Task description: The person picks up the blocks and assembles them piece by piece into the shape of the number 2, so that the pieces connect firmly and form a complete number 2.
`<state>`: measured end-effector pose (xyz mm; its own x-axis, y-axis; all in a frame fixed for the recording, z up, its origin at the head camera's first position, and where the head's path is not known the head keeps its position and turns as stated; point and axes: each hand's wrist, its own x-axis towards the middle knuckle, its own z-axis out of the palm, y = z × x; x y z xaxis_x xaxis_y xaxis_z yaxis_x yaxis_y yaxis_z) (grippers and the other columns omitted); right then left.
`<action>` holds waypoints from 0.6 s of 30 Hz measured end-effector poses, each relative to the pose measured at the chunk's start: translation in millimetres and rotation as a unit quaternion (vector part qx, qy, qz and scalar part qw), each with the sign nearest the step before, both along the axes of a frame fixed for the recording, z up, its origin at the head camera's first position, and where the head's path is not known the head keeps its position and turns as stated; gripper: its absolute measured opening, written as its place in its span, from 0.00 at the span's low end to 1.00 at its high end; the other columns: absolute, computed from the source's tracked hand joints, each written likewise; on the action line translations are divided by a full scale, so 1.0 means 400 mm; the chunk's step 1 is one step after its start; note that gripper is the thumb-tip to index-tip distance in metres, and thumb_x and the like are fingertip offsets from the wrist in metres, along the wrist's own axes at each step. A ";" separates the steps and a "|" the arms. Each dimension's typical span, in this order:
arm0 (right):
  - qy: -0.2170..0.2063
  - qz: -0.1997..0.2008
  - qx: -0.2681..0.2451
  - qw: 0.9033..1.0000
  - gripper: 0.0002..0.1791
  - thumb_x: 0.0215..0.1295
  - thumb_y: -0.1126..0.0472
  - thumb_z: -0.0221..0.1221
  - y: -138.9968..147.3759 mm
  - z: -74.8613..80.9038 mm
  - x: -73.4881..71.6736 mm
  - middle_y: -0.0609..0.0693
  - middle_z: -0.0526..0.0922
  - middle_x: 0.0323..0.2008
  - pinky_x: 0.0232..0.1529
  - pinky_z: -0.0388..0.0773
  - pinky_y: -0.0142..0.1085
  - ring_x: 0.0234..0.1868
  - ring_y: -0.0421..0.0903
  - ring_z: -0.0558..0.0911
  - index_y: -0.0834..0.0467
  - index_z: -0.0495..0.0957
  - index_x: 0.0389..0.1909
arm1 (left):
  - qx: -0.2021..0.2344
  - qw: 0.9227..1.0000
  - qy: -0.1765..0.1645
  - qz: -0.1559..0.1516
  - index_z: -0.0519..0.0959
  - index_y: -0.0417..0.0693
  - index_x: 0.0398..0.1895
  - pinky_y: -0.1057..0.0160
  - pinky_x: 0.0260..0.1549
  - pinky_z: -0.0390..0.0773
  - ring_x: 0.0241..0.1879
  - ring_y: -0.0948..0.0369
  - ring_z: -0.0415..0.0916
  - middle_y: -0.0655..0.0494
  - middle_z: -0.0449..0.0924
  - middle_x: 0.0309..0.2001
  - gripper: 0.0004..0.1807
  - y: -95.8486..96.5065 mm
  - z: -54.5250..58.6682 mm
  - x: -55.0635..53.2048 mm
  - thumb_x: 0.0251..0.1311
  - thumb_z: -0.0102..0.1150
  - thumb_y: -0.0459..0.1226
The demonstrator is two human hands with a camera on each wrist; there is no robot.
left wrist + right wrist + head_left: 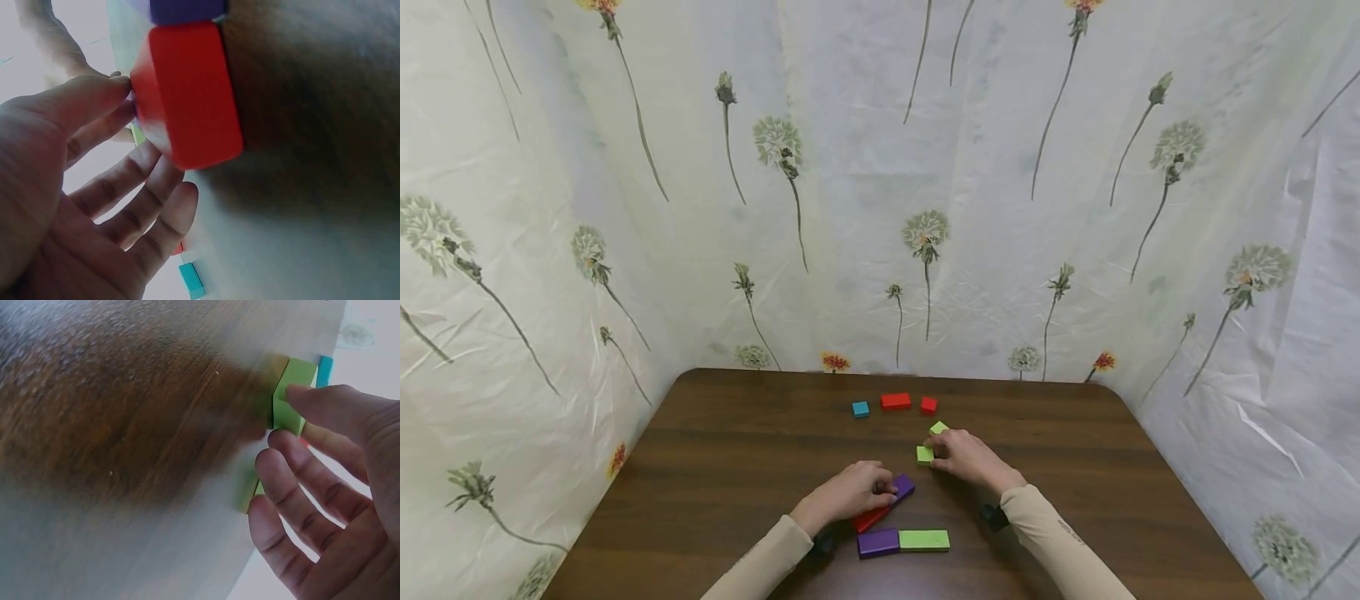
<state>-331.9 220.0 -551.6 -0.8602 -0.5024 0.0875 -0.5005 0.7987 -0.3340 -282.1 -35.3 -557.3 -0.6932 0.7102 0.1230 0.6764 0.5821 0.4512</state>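
Note:
My left hand [850, 492] holds a purple block [904, 487] between thumb and index finger. That block adjoins a red block [870, 518] in a slanted line. In the left wrist view the red block [194, 94] hides most of the pinch, and the other fingers lie beside it. My right hand [967, 457] pinches a small light green block [924, 456], its thumb against one side in the right wrist view. Just beyond, a second light green block [938, 428] lies partly behind the hand. Nearer me, a purple block [878, 543] and a long light green block [924, 541] touch end to end.
Toward the back of the dark wooden table [737, 442] lie a small blue block [861, 410], a longer red block [895, 402] and a small red block [928, 406]. A flower-patterned curtain [850, 183] encloses the back and sides.

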 end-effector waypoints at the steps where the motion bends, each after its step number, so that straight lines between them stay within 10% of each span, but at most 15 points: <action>1: 0.001 0.001 -0.001 1.000 0.15 0.57 0.58 0.67 0.001 0.000 0.000 0.45 0.85 0.38 0.41 0.77 0.42 0.39 0.42 0.81 0.54 0.83 0.46 | 0.000 1.000 0.000 0.000 0.82 0.57 0.32 0.74 0.31 0.70 0.30 0.73 0.69 0.67 0.76 0.32 0.02 0.000 0.000 0.000 0.62 0.62 0.42; 18: 0.000 0.021 0.000 1.000 0.16 0.56 0.63 0.67 0.000 0.005 0.007 0.47 0.83 0.42 0.41 0.76 0.40 0.41 0.42 0.80 0.53 0.84 0.47 | 0.009 1.000 -0.006 0.003 0.81 0.58 0.32 0.74 0.31 0.71 0.31 0.74 0.69 0.67 0.76 0.33 0.02 -0.005 -0.001 -0.001 0.62 0.62 0.43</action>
